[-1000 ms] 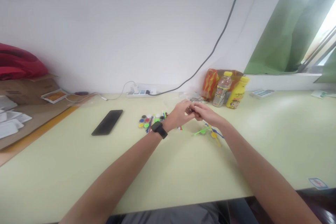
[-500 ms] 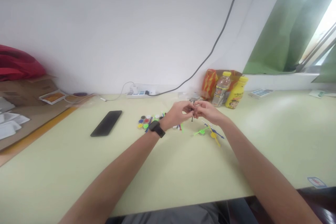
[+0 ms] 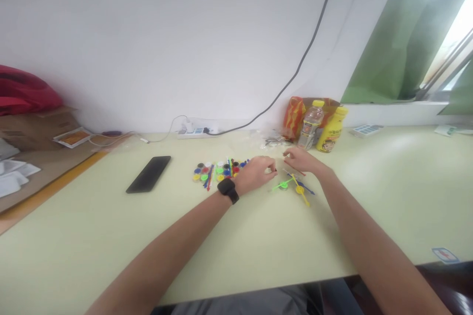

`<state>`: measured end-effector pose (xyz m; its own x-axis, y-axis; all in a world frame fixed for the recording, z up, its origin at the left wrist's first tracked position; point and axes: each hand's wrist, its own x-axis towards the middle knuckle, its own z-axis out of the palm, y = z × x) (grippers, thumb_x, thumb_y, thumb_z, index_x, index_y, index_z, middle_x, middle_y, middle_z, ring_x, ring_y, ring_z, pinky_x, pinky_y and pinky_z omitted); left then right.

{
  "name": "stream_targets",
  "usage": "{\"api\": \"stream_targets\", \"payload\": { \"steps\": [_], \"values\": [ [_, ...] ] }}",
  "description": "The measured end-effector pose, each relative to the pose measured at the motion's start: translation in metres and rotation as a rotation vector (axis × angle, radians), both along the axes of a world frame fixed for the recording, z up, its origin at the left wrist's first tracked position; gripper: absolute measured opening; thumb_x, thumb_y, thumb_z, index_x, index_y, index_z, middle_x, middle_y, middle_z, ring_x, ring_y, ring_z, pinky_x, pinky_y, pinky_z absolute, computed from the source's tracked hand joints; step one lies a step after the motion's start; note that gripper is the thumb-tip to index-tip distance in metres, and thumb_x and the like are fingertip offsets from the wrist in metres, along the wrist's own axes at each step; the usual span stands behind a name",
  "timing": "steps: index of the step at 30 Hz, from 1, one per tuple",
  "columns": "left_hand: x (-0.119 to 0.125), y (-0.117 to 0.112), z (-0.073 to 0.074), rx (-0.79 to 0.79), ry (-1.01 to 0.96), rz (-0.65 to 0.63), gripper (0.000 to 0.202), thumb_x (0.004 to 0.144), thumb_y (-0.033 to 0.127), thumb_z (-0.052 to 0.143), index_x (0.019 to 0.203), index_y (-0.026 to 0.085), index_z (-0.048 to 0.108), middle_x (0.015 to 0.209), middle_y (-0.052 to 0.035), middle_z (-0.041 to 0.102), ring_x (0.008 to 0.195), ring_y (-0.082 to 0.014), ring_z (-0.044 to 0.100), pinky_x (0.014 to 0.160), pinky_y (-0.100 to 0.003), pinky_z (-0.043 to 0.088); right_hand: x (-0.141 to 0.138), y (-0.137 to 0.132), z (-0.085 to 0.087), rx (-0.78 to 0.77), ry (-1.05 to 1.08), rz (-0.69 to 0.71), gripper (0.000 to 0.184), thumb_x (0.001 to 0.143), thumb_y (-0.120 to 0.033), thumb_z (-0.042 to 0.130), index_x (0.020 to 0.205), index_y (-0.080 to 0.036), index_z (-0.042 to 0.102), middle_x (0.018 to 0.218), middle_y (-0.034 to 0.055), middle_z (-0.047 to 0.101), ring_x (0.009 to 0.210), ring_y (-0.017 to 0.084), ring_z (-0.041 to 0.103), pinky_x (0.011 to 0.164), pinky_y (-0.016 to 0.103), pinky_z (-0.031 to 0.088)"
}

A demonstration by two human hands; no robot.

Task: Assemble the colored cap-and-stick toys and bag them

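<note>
My left hand (image 3: 255, 175), with a black watch (image 3: 228, 189) on its wrist, is closed in a pinch beside the colorful small parts. A tiny dark piece shows at its fingertips, too small to name. My right hand (image 3: 301, 161) is a little apart, thumb and fingers drawn together; what they hold, if anything, cannot be made out. Just below it lie a green pointer piece with a round hub (image 3: 283, 185), a yellow pointer piece (image 3: 300, 190) and a blue pointer (image 3: 309, 189). A thin red strip (image 3: 300, 173) shows under the right hand.
Colored round caps (image 3: 204, 171) and thin arrow strips (image 3: 210, 177) lie left of my hands. A black phone (image 3: 149, 174) is farther left. Behind stand a clear bottle (image 3: 311, 125), a yellow bottle (image 3: 332, 130), clear plastic bags (image 3: 271, 140) and a power strip (image 3: 195, 131).
My hands were together on a thin dark piece and have now parted. The left hand came lower and nearer; the right moved right and down.
</note>
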<state>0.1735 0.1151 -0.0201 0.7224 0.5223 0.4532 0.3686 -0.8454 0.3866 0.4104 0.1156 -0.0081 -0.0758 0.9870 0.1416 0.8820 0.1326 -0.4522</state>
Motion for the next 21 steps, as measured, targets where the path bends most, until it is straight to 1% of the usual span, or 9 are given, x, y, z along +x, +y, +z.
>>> {"api": "stream_targets", "payload": {
  "steps": [2,4,5,6,9,11,13,17,21],
  "values": [
    [0.001,-0.001,-0.005,0.052,0.100,0.029,0.013,0.098,0.030,0.066,0.090,0.020,0.069,0.096,-0.0052,0.073,0.094,-0.0226,0.067,0.084,-0.033,0.049,0.006,-0.001,-0.001,-0.025,-0.057,-0.044,0.015,0.085,-0.021,0.064,0.097,-0.017,0.071,0.087,0.0096,0.075,0.083,0.023,0.066,0.072,0.029,0.044],
    [0.000,-0.001,-0.008,0.078,0.157,0.045,0.015,0.099,0.030,0.065,0.090,0.020,0.072,0.096,-0.0066,0.073,0.096,-0.0245,0.067,0.086,-0.036,0.049,0.009,-0.003,0.002,-0.040,-0.096,-0.065,0.008,0.084,-0.025,0.068,0.088,-0.018,0.070,0.093,0.0110,0.076,0.086,0.024,0.066,0.072,0.030,0.044],
    [0.000,-0.001,-0.008,0.082,0.170,0.044,0.016,0.100,0.029,0.064,0.091,0.020,0.073,0.096,-0.0073,0.073,0.097,-0.0253,0.067,0.088,-0.037,0.049,0.010,-0.005,0.005,-0.049,-0.107,-0.062,0.010,0.084,-0.027,0.069,0.080,-0.018,0.069,0.092,0.0106,0.076,0.085,0.023,0.066,0.072,0.030,0.044],
    [-0.001,0.000,-0.008,0.085,0.180,0.037,0.018,0.101,0.028,0.062,0.091,0.020,0.074,0.096,-0.0078,0.074,0.099,-0.0260,0.067,0.089,-0.038,0.048,0.011,-0.007,0.008,-0.075,-0.116,-0.046,0.017,0.085,-0.031,0.070,0.073,-0.019,0.067,0.087,0.0094,0.076,0.081,0.022,0.065,0.070,0.030,0.044],
    [-0.005,-0.001,-0.008,0.134,0.221,0.013,0.024,0.106,0.025,0.053,0.098,0.021,0.075,0.103,-0.0083,0.075,0.114,-0.0285,0.064,0.096,-0.041,0.047,0.014,-0.017,0.021,-0.264,-0.135,0.057,0.034,0.085,-0.038,0.070,0.059,-0.019,0.062,0.067,0.0050,0.070,0.065,0.018,0.060,0.064,0.029,0.042],
    [-0.008,-0.002,-0.007,0.183,0.242,0.013,0.023,0.106,0.024,0.051,0.106,0.022,0.074,0.114,-0.0081,0.075,0.127,-0.0306,0.058,0.101,-0.044,0.047,0.016,-0.022,0.028,-0.400,-0.140,0.125,0.033,0.085,-0.038,0.069,0.058,-0.019,0.062,0.066,0.0039,0.069,0.062,0.017,0.058,0.060,0.028,0.040],
    [-0.009,-0.001,-0.005,0.207,0.246,0.036,0.023,0.104,0.024,0.054,0.116,0.022,0.073,0.124,-0.0080,0.074,0.133,-0.0323,0.054,0.105,-0.046,0.046,0.017,-0.025,0.033,-0.456,-0.130,0.149,0.027,0.082,-0.033,0.070,0.060,-0.020,0.063,0.068,0.0033,0.070,0.063,0.017,0.059,0.058,0.028,0.038],
    [-0.011,0.006,0.002,0.176,0.201,0.100,0.027,0.101,0.024,0.058,0.124,0.021,0.072,0.127,-0.0090,0.073,0.129,-0.0311,0.058,0.109,-0.047,0.047,0.019,-0.023,0.031,-0.348,0.006,0.064,0.018,0.080,-0.024,0.070,0.064,-0.019,0.062,0.070,0.0030,0.070,0.067,0.017,0.062,0.057,0.026,0.039],
    [-0.011,0.010,0.012,0.097,0.059,0.142,0.031,0.100,0.026,0.061,0.129,0.023,0.069,0.131,-0.0079,0.073,0.125,-0.0283,0.062,0.110,-0.046,0.049,0.011,-0.020,0.030,-0.245,0.111,-0.013,0.009,0.088,-0.024,0.063,0.080,-0.021,0.059,0.074,0.0025,0.070,0.068,0.017,0.065,0.058,0.025,0.043]
  ]
}}
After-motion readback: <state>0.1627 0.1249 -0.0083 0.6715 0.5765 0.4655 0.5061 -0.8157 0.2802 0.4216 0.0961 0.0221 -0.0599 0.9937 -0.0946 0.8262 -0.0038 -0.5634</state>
